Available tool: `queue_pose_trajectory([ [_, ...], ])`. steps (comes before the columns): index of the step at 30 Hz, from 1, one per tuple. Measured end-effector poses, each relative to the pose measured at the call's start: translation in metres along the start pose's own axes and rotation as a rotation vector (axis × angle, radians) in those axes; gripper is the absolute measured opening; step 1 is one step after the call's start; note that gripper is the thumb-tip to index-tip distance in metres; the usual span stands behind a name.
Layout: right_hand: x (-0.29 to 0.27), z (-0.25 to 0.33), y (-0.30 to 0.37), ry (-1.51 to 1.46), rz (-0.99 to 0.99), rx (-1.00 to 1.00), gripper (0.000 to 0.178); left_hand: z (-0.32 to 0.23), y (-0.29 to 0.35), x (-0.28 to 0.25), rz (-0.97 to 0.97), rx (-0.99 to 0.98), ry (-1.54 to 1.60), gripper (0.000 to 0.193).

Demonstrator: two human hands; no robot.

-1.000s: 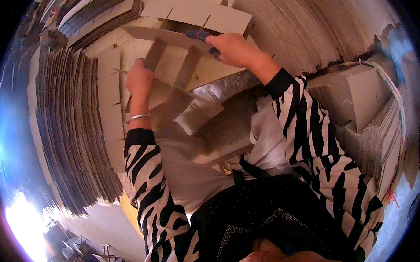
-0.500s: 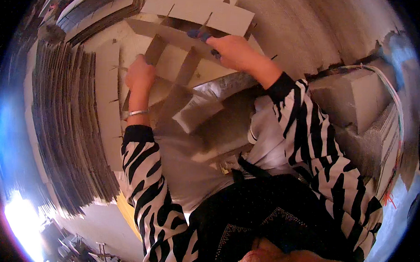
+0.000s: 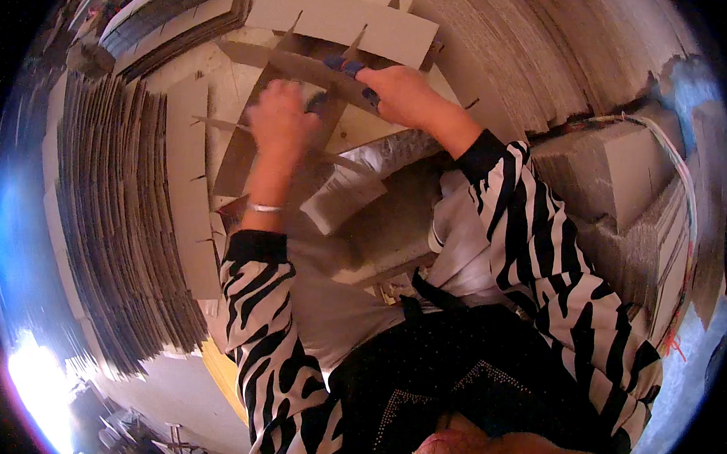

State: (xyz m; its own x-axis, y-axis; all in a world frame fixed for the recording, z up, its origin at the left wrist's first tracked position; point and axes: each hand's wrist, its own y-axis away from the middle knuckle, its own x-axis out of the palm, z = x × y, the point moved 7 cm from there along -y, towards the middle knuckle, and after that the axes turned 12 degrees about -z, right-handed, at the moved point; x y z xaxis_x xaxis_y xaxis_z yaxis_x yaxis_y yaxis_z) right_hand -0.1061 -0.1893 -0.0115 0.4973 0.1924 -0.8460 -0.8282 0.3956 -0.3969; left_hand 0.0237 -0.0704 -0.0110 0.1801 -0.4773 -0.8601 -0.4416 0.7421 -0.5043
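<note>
Slotted cardboard partition (image 3: 293, 64) on desk (image 3: 358, 124), pinched at far side by right hand (image 3: 406, 95); blurred left hand (image 3: 283, 120) over it, grip impossible to tell; cardboard stack (image 3: 125, 208) at left.

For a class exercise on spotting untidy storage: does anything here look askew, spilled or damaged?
The long row of cardboard sheets on the left looks askew: its ends toward the bottom of the picture stick out raggedly rather than lining up. No spill is evident.

The sleeves (image 3: 534, 226) are zebra-striped in black and cream, the cardboard strip (image 3: 304, 67) greyish brown, the bracelet (image 3: 264, 208) silver.
</note>
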Motion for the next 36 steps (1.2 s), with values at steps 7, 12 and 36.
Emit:
queue_pose_trajectory([
  [7, -0.003, -0.008, 0.000, 0.049, -0.100, 0.071, 0.037, -0.018, 0.010, 0.032, 0.322, -0.088, 0.112, 0.033],
  [12, 0.017, -0.010, 0.002, 0.053, 0.007, 0.044, 0.035, -0.022, 0.011, 0.035, 0.355, -0.010, 0.096, 0.033],
  [36, 0.030, -0.004, -0.001, 0.126, 0.125, 0.032, 0.023, 0.081, -0.022, 0.044, 0.294, -0.215, -0.135, 0.023],
])
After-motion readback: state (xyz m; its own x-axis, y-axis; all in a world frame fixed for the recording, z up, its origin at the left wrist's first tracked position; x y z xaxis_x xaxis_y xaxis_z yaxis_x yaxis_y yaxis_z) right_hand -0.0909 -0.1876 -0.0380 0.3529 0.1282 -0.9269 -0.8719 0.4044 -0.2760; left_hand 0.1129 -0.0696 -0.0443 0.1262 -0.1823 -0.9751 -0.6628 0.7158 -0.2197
